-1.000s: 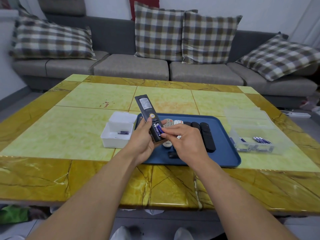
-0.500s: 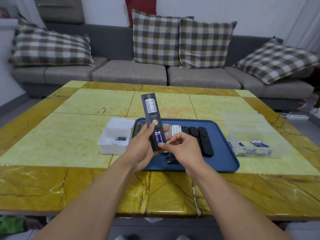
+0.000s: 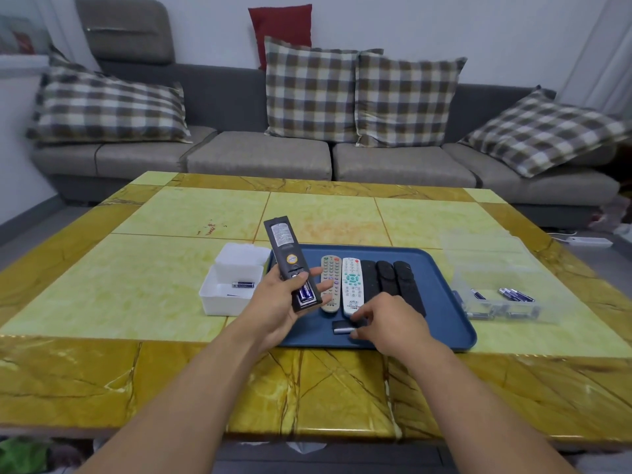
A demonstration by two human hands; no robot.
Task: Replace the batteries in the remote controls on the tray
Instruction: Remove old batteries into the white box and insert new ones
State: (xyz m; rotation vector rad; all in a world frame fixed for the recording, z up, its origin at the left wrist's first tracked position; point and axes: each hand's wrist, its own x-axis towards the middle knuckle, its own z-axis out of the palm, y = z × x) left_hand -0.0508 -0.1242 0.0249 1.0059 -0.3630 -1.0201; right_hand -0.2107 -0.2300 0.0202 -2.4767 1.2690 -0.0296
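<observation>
My left hand [image 3: 278, 302] grips a dark remote [image 3: 289, 258] back side up, its open compartment showing blue batteries [image 3: 305, 291]. My right hand [image 3: 384, 319] is low over the blue tray [image 3: 444, 302], its fingertips pinching a small black battery cover [image 3: 343, 326] lying on the tray. On the tray lie a beige remote [image 3: 330, 278], a white remote [image 3: 352, 283] and three black remotes [image 3: 393, 278] side by side.
A white box [image 3: 219, 299] left of the tray holds a blue battery [image 3: 243, 284]. A clear plastic box [image 3: 502, 302] with several batteries stands to the right. The yellow tiled table [image 3: 136, 285] stands before a grey sofa [image 3: 260, 155] with plaid cushions.
My right hand left the remote's battery compartment and dropped to the tray, reaching the black cover. The left hand keeps holding the remote, tilted a bit more.
</observation>
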